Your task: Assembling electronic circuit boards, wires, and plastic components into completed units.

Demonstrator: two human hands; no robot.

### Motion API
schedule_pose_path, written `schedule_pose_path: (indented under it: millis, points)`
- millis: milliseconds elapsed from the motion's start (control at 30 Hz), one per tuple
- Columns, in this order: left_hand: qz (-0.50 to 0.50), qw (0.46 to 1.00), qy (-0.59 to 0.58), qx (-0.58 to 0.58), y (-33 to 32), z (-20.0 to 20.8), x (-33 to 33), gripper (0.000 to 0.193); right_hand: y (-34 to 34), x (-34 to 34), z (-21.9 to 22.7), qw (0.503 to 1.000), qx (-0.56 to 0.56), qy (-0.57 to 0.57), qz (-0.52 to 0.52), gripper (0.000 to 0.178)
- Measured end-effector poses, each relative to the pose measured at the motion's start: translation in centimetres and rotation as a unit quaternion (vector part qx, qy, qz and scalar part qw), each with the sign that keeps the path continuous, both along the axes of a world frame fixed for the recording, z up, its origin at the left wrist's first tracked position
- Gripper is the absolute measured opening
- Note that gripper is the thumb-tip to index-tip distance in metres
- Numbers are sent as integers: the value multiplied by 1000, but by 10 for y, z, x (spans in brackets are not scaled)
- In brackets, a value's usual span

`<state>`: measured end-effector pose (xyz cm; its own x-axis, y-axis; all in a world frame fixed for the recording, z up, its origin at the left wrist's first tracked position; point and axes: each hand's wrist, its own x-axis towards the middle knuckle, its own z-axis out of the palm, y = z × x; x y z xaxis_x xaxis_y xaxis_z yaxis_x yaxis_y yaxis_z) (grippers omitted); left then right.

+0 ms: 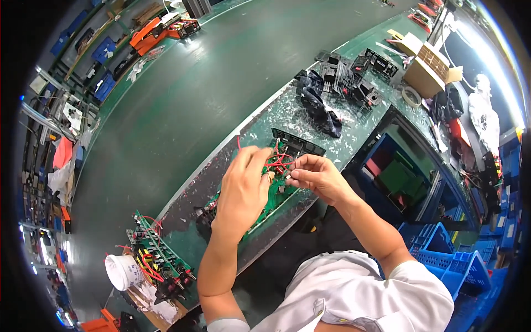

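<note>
A green circuit board (270,206) with small parts lies along the bench's near edge, beside a black slotted panel (298,143). Thin red wires (280,161) loop above the board's far end. My left hand (243,188) is curled over the board, its fingers closed at the red wires; one red end sticks up behind its knuckles. Just to the right, my right hand (322,178) pinches something small and pale at the wires, thumb against forefinger. What exactly lies between its fingertips is too small to make out.
Another board assembly (157,254) with red and yellow wires stands at left by a white tub (123,271). Black plastic housings (351,77) and a dark plastic bag (318,105) lie farther along the bench, near a cardboard box (427,72). Blue crates (451,265) stand at lower right.
</note>
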<state>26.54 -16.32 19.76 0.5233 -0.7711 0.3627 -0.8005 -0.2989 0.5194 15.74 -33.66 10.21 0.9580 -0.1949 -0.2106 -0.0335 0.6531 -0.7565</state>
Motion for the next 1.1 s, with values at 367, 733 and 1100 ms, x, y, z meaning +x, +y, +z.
schedule_pose_path:
  millis: [367,733,1100]
  points:
    - [-65,959,270,53,-4,-17,-5,18,25,-11,2,995,-49,-39,-79,18]
    - [-52,972,227,-17,-6,-12,-6,15,5,-4,27,970,-236,31,59,18]
    - [-69,986,154,-16,0,-21,-2,9,3,-20,-19,872,-474,113,-46,16]
